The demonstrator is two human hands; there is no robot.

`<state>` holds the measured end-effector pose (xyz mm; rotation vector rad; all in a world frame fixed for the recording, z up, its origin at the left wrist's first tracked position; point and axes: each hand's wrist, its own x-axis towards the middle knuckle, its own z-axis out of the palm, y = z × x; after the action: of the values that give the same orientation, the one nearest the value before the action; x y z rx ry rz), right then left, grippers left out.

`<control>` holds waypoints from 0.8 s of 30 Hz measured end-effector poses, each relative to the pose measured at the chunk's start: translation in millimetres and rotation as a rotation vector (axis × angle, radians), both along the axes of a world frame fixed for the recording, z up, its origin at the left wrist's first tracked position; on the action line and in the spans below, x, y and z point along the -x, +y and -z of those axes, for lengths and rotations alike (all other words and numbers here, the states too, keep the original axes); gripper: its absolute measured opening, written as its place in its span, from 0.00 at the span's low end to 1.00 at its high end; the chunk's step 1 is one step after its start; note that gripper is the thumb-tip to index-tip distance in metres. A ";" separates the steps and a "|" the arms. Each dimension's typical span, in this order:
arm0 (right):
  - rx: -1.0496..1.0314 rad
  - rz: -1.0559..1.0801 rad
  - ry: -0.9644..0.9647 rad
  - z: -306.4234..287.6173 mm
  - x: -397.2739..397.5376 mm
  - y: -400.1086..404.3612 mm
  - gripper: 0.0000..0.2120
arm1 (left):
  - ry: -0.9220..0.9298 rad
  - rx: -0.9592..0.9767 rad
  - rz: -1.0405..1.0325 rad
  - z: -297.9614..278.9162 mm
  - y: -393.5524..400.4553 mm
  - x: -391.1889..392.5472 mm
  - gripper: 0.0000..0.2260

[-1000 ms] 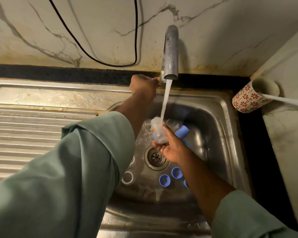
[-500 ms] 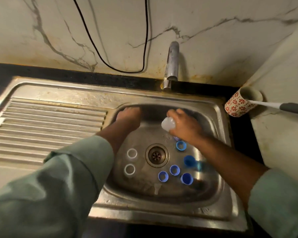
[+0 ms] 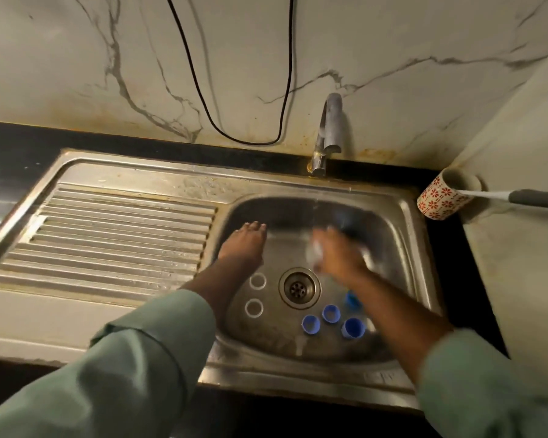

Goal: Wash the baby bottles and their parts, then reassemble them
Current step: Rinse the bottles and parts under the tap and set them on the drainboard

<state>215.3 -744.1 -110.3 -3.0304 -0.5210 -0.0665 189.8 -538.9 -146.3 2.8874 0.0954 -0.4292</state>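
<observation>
Over the steel sink basin (image 3: 402, 248), my right hand (image 3: 339, 257) is blurred with motion and grips a small clear bottle part (image 3: 314, 251) above the drain (image 3: 299, 287). My left hand (image 3: 244, 245) hangs over the basin's left side with straight fingers, holding nothing. On the basin floor lie two white rings (image 3: 257, 281) (image 3: 254, 307) left of the drain and several blue caps (image 3: 330, 312) (image 3: 311, 324) (image 3: 352, 327) to its front right. Another blue piece (image 3: 351, 299) shows partly beside my right wrist.
The tap (image 3: 328, 131) stands behind the basin with no stream from it. A ribbed drainboard (image 3: 117, 235) fills the left. A red-patterned cup (image 3: 445, 197) holding a brush handle (image 3: 519, 196) stands at the right. A black cable (image 3: 200, 90) hangs on the marble wall.
The water stream has stopped. My left hand left the tap and came down over the basin's left side. My right hand has lowered with the clear part and is shaking.
</observation>
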 end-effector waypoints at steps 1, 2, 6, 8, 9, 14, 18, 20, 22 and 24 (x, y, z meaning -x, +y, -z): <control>0.024 0.002 0.253 23.8 10.7 -2.4 0.21 | 0.001 0.016 0.019 3.1 -8.5 -0.7 0.39; -0.032 0.015 0.375 33.2 16.8 -7.7 0.23 | -0.002 0.021 0.032 7.0 -17.2 -0.9 0.40; -0.369 0.018 -0.039 6.3 -14.9 -17.0 0.30 | -0.010 0.057 0.069 18.0 -35.7 -2.7 0.40; -0.447 0.063 -0.109 -3.2 -18.6 -14.4 0.24 | -0.023 0.055 0.049 21.0 -36.4 -3.2 0.43; -0.373 0.053 0.005 0.2 -15.7 -9.6 0.19 | -0.010 0.053 0.045 20.3 -33.9 -3.1 0.44; -0.319 0.021 0.037 11.1 -2.9 9.5 0.19 | 0.016 -0.023 0.028 14.1 1.3 -0.8 0.45; 0.042 0.074 0.389 -6.5 -0.2 28.2 0.19 | 0.056 -0.085 0.038 -3.0 39.6 8.8 0.43; -0.118 0.047 0.406 -17.9 -1.4 48.5 0.22 | 0.022 -0.109 0.032 -11.4 69.1 6.3 0.39; -0.342 -0.076 0.233 -34.3 -4.0 82.5 0.27 | 0.027 -0.147 0.010 -18.5 105.9 8.0 0.36; -0.423 -0.158 0.196 -49.5 -1.5 116.8 0.30 | 0.054 -0.196 -0.015 -25.0 141.3 9.2 0.38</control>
<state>216.8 -627.2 -60.9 -2.5427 -0.6338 0.1133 180.6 -397.6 -121.3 3.0645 0.1771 -0.5219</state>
